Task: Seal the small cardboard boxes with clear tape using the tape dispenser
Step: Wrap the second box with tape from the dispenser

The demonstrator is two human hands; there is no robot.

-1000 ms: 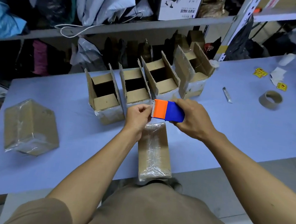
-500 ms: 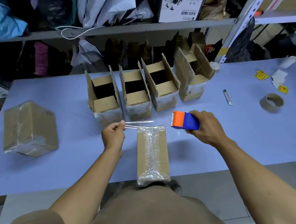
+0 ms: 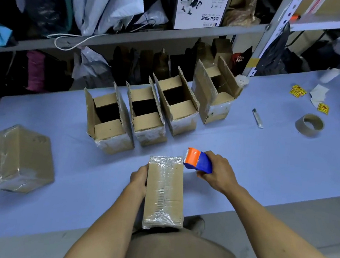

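A closed small cardboard box (image 3: 165,190) lies lengthwise at the table's near edge, with shiny clear tape over its top and both ends. My left hand (image 3: 139,179) rests against its left side near the far end; how its fingers lie is hidden. My right hand (image 3: 216,175) grips the blue and orange tape dispenser (image 3: 198,160), whose orange end touches the box's far right corner. Behind stand several open boxes in a row (image 3: 145,116), flaps up. A sealed box (image 3: 18,160) lies at the left.
The blue table (image 3: 255,158) also holds a nearly bare tape core (image 3: 309,124), a small metal cutter (image 3: 257,118), yellow stickers (image 3: 297,92) and paper scraps at the right. Metal shelving (image 3: 132,35) full of bags and boxes runs along the far edge.
The stretched strip of tape has been laid over the box's far end. My left hand let the tape end go and moved onto the box's left side. The dispenser came down to the box's far right corner.
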